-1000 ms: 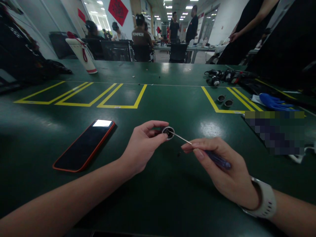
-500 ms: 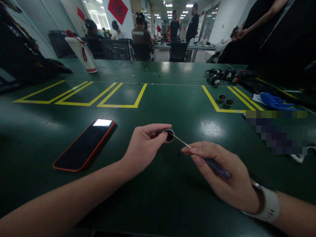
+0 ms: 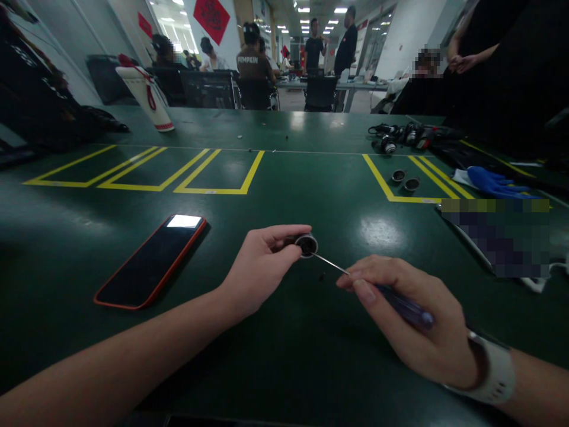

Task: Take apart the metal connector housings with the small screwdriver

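My left hand [image 3: 262, 267] pinches a small round metal part [image 3: 306, 245] between thumb and fingers, just above the green table [image 3: 284, 178]. My right hand [image 3: 418, 320] is closed on a thin screwdriver [image 3: 402, 305] with a blue-purple handle. Its metal shaft runs up and left, and the tip meets the lower right edge of the round part. A tiny dark speck [image 3: 322, 276], perhaps a screw, lies on the table below the shaft. A pale watch sits on my right wrist.
A phone in a red case [image 3: 151, 261] lies left of my hands. Two more small round parts [image 3: 405, 179] sit inside yellow tape lines at the right, with a blue glove [image 3: 493, 181] and dark tools [image 3: 404, 137] beyond. A white cup [image 3: 146, 98] stands far left. People sit and stand behind.
My right hand has drawn back down and to the right with the screwdriver, so the tip went from the part's centre to its edge. The part tilted and dropped slightly in my left hand.
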Motion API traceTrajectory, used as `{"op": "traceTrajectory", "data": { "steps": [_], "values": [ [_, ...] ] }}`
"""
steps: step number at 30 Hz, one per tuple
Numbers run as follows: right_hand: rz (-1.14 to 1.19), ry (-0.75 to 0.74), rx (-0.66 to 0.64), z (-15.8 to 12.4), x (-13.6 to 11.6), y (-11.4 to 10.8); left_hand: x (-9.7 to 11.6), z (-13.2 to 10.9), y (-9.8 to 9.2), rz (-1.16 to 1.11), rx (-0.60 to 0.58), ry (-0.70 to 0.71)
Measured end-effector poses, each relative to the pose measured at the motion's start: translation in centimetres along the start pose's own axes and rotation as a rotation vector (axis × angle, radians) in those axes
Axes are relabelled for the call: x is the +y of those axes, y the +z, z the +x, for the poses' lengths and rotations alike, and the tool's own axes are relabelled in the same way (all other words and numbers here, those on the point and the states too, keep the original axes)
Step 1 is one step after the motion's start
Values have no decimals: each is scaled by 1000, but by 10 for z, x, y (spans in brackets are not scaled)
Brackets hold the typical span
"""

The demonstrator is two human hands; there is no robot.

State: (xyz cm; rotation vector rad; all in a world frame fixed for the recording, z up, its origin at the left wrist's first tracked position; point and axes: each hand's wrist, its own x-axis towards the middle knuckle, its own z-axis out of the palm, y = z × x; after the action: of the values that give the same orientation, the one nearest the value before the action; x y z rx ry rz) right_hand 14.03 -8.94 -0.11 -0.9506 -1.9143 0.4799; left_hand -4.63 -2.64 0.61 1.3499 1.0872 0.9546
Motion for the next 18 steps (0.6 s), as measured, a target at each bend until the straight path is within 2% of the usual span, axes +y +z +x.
{"op": "traceTrajectory", "data": {
  "steps": [8,18],
  "values": [
    [-35,5,-33,4,2,2,-1,1,3,12,-27,-35],
    [-90,27,-47,4,0,0,-4,-1,0,81,-42,38]
  ]
}}
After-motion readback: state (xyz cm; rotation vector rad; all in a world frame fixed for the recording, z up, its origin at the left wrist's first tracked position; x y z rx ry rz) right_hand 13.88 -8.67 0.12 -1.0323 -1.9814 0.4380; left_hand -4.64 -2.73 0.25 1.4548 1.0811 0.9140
